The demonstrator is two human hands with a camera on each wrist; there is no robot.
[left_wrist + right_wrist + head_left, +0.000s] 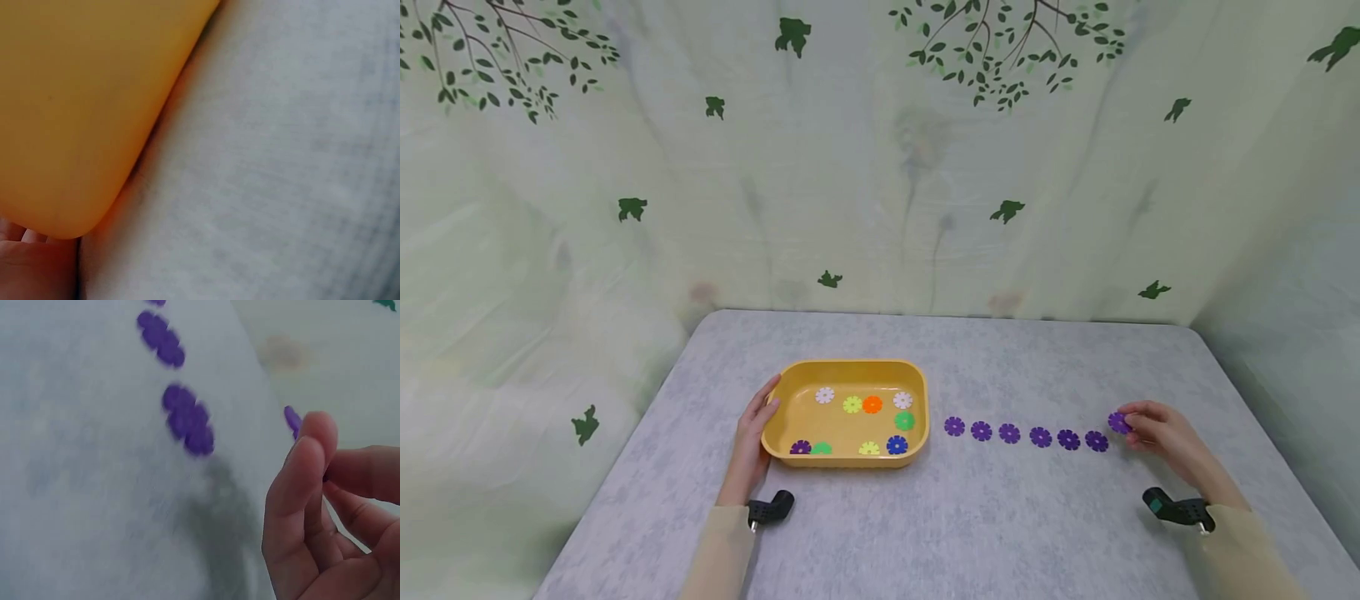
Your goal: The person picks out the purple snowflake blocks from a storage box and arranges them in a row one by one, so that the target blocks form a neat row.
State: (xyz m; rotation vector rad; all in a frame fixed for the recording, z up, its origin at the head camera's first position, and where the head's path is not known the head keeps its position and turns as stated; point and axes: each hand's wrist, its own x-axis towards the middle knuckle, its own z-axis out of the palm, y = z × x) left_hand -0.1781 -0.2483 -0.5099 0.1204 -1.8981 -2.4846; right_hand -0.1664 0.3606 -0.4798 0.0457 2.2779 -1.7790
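My right hand (1168,437) pinches a purple flower-shaped disc (1117,422) between thumb and fingers, raised above the table. In the right wrist view, the fingers (297,481) hide most of that disc (292,420). Left of this hand, several purple discs (1041,437) lie in a spaced row on the table. My left hand (749,437) holds the yellow tray (842,462) at its left side, thumb by the rim. In the left wrist view, the tray wall (81,112) covers part of the fingers. Inside the tray lie white, yellow, orange, green, blue and purple discs.
The grey table (1000,533) carries the tray left of the row of discs. A pale curtain (865,167) printed with leaves and birds hangs behind the table and along its sides. Each wrist wears a black camera mount (1176,508).
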